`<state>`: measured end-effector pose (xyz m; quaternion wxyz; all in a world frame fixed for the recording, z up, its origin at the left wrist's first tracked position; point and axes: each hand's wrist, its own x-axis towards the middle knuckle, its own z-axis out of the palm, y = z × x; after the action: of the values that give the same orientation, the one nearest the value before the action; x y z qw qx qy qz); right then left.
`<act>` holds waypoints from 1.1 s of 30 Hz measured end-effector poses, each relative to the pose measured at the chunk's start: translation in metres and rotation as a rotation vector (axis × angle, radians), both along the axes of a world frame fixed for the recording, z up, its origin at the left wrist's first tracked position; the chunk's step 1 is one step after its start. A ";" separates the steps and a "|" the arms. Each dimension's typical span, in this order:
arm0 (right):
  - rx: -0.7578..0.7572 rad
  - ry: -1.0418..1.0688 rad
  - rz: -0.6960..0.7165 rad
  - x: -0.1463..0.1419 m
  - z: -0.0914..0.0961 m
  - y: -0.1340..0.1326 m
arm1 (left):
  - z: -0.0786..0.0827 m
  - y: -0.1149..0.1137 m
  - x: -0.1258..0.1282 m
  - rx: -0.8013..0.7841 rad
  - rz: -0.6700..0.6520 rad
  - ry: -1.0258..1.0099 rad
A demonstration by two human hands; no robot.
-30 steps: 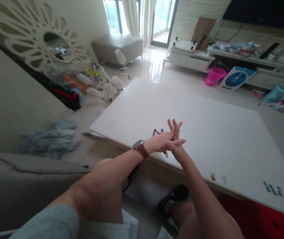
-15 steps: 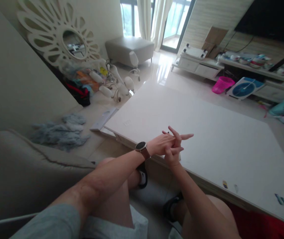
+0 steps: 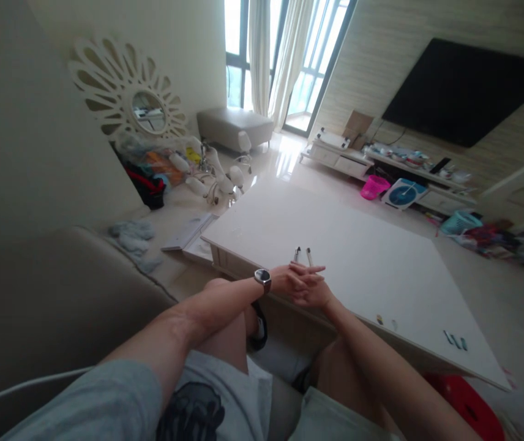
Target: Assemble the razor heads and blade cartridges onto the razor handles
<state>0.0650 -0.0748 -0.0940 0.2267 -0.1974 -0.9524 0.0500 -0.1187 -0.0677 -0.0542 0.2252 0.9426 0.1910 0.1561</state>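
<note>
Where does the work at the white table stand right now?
Done: nothing assembled shows; two pens lie on the white table, small bits near its right edge. In hand: nothing; the left hand and right hand are pressed together, fingers interlaced, over the table's near edge. Left: the pens and bits lie untouched.

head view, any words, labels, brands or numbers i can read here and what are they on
No text can be read in this view.
Watch on the left wrist: dark face, no readable digits.
Small stickers near the white table's right edge: too small and blurred.
Two pens beyond the clasped hands, left hand over right hand: any print too small.
Blue and white fan on the floor: no legible brand.
</note>
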 end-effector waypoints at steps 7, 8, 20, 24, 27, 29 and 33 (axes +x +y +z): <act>-0.041 -0.408 0.141 0.044 0.024 -0.037 | 0.001 -0.046 0.003 0.088 -0.092 0.111; -0.057 -0.415 0.115 0.043 0.026 -0.039 | 0.003 -0.047 0.003 0.105 -0.088 0.130; -0.178 -0.598 -0.201 0.097 0.100 -0.041 | 0.062 -0.008 -0.121 0.147 0.038 0.483; -0.276 -0.599 -0.098 0.118 0.093 -0.091 | 0.065 -0.013 -0.176 0.015 0.019 0.475; -0.330 -0.457 -0.067 0.114 0.084 -0.132 | 0.062 -0.032 -0.196 -0.116 0.034 0.362; -0.313 -0.424 -0.004 0.106 0.083 -0.152 | 0.058 -0.049 -0.201 -0.203 0.025 0.298; -0.240 -0.458 0.202 0.084 0.084 -0.161 | 0.044 -0.074 -0.195 -0.255 -0.096 0.229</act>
<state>0.1493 -0.2355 -0.0097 -0.0257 -0.1331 -0.9809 0.1391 -0.3140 -0.1418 -0.0105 0.3270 0.9260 0.1885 0.0115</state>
